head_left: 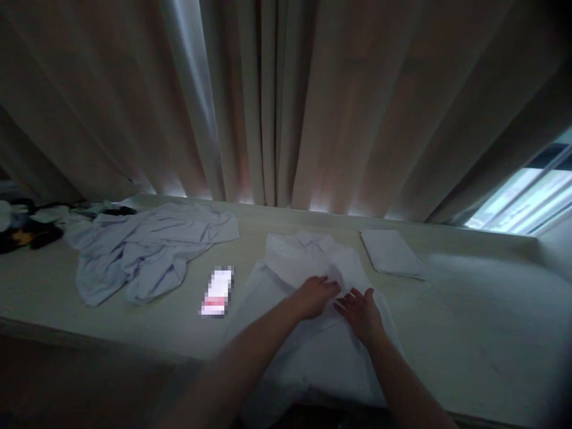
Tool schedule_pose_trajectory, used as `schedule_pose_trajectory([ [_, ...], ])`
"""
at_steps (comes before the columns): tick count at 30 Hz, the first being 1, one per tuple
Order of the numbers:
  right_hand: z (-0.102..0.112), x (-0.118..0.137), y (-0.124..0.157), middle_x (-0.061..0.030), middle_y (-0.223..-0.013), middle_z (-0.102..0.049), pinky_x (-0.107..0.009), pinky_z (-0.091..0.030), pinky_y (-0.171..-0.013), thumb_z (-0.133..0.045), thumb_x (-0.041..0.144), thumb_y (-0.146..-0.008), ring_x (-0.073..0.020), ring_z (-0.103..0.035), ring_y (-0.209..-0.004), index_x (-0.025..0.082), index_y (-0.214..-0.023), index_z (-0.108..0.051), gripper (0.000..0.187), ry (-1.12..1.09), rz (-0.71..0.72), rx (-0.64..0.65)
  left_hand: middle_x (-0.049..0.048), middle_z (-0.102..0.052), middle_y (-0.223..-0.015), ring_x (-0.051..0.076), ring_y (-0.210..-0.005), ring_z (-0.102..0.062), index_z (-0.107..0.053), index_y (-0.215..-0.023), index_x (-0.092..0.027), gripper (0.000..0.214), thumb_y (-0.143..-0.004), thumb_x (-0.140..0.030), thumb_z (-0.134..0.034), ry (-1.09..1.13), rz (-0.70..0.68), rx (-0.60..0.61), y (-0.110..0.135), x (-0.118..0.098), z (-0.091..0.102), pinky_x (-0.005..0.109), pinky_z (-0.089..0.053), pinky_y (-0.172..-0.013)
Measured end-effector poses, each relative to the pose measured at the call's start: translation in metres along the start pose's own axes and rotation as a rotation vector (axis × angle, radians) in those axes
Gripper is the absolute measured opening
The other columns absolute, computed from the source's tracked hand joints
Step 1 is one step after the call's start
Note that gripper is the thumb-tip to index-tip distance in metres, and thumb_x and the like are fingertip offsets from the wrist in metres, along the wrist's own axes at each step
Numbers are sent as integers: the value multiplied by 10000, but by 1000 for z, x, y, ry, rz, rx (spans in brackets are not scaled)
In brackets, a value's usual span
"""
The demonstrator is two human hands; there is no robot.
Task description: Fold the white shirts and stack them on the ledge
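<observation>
A white collared shirt [290, 259] lies spread on the pale ledge, its collar at the far end and its lower part reaching the front edge. Over the middle of its front, my left hand [316, 296] has its fingers bent together on the fabric, which rises in a small fold by the fingertips. Close beside it on the right, my right hand [363, 313] has its fingers apart, with the fingertips near the same front strip. The cloth under both palms is hidden.
A crumpled white garment [147, 250] lies to the left, with a pile of mixed items [31, 223] beyond it. A phone with a blurred-out screen [217, 292] lies left of the shirt. At right is a folded white cloth [393, 253]. Curtains [357, 107] hang behind the ledge [469, 322].
</observation>
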State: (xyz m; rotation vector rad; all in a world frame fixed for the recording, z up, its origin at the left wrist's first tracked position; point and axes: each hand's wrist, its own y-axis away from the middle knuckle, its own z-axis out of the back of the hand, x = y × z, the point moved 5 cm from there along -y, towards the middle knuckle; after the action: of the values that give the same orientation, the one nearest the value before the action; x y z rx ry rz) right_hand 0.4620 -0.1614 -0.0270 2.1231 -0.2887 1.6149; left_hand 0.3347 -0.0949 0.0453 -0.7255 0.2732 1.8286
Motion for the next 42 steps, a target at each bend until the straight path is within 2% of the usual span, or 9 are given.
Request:
schedule_pose_trajectory([
  [3,15,-5,12,-124,-1135,-585,-396,-481,-770,-69,716,-775,-244,-573,-993,174,-1264,-410,806,7,-35,-27,90,-456,-1289,323,-1234,-322,-465,-1191,-255,441,-755,-193,-485,-319,-131,230,31,3,-57,532,-251,-970],
  [5,26,-12,17,-116,-1125,-595,-365,-498,-732,-179,718,-774,-240,-582,-975,165,-1253,-427,772,94,-56,-110,100,-427,-1311,317,-1241,-311,-451,-1202,-246,435,-769,-269,-486,-405,-140,262,48,8,-66,518,-245,-976],
  [11,38,-6,21,-76,-1278,-485,-306,-506,-733,-126,685,-800,-187,-559,-1026,179,-1275,-390,742,117,111,-240,97,-416,-1328,280,-1257,-299,-472,-1185,-242,404,-783,-285,-479,-445,34,225,77,24,-26,472,-214,-1008],
  [14,50,3,23,-107,-1257,-500,-305,-493,-740,-81,670,-802,-193,-572,-1000,136,-1262,-384,767,128,88,-320,103,-420,-1326,284,-1257,-301,-474,-1195,-239,418,-778,-262,-485,-420,160,174,93,37,-6,462,-210,-1013],
  [19,81,22,45,-125,-1010,-640,-308,-435,-780,-234,625,-803,-223,-576,-932,119,-1029,-556,640,613,188,-546,95,-408,-1339,275,-1251,-317,-479,-1195,-249,409,-785,-262,-471,-410,295,113,122,60,0,449,-216,-1016],
  [22,85,24,54,-111,-885,-663,-311,-416,-759,-266,517,-834,-221,-585,-862,142,-924,-605,514,918,171,-525,103,-406,-1339,277,-1242,-332,-480,-1193,-241,415,-778,-253,-472,-424,318,96,135,66,-2,449,-237,-1006],
  [26,83,22,57,-123,-957,-638,-316,-390,-773,-384,408,-815,-226,-573,-900,147,-1004,-599,387,1126,136,-511,138,-410,-1327,292,-1211,-372,-492,-1174,-220,395,-783,-262,-458,-434,363,64,149,70,1,456,-296,-964],
  [35,68,21,67,-77,-756,-664,-290,-401,-716,-197,499,-890,-202,-604,-792,184,-883,-662,561,1308,148,-284,107,-400,-1345,261,-1250,-327,-523,-1110,-230,348,-764,-248,-488,-335,399,39,171,74,2,439,-264,-1003],
  [42,72,17,69,-153,-1058,-598,-342,-358,-846,-401,336,-848,-242,-522,-1006,128,-1109,-564,371,1539,176,-312,154,-386,-1342,290,-1247,-333,-519,-1127,-189,357,-781,-258,-462,-380,376,35,171,76,-2,443,-276,-996],
])
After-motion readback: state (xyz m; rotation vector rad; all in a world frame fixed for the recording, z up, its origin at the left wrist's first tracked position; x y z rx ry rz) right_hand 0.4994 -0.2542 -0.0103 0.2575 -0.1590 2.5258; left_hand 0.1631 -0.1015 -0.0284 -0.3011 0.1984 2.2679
